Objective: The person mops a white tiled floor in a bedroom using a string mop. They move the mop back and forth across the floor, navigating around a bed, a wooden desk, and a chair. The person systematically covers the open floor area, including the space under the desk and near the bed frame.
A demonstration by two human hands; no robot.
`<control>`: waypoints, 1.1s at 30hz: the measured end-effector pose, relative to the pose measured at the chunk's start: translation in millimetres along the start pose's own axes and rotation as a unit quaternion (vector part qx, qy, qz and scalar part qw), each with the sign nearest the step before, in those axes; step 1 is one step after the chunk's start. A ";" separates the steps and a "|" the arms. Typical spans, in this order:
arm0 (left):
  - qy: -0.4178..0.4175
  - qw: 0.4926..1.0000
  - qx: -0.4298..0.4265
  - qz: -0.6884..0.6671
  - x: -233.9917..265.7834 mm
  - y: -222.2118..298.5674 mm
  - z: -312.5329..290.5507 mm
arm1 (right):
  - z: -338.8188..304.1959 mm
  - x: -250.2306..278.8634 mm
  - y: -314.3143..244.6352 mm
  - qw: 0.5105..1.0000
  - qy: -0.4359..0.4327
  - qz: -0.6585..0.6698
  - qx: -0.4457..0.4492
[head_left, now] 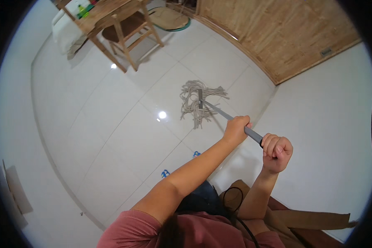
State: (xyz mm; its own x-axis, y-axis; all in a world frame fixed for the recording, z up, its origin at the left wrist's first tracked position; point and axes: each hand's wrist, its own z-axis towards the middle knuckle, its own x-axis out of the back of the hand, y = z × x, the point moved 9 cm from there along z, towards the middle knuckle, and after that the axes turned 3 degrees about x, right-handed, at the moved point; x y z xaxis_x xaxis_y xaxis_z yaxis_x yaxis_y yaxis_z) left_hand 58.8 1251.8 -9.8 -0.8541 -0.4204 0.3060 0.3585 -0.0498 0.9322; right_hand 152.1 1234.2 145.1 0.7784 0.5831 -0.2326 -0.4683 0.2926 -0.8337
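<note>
A string mop (200, 100) lies with its grey strands spread on the pale tiled floor. Its grey handle slants up toward me on the right. My left hand (237, 128) is wrapped round the handle partway along. Higher up, my right hand (277, 151) closes over the handle's top end, thumb on the near side. The strands fan out to both sides of the dark clamp bar, touching the tiles.
A wooden table (105, 14) and a wooden chair (126, 33) stand at the far left, near a white covered item (66, 31). Beyond them lies an oval mat (169, 18). Wooden panelling (285, 33) and a white wall (318, 132) bound the right side. Blue footwear (165, 173) shows below me.
</note>
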 end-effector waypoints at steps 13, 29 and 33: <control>0.165 0.976 0.095 0.106 297.9 -76.2 -194.0 | -101.3 -304.1 45.5 0.956 -0.239 0.127 -0.113; 0.153 0.871 0.331 0.328 414.3 -96.6 -363.6 | -178.9 -403.1 103.7 0.861 -0.222 0.347 -0.300; 0.174 0.915 0.256 0.258 381.8 -85.1 -320.7 | -161.5 -370.3 75.6 0.904 -0.257 0.247 -0.235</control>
State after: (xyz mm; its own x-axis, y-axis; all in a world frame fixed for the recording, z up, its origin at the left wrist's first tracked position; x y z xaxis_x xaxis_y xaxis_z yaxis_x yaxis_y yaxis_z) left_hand -177.0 805.0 -34.3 -0.4164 -0.5360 0.7344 0.3808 0.6306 0.6762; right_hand -104.0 918.0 87.3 0.1690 0.8651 -0.4722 -0.3818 -0.3843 -0.8406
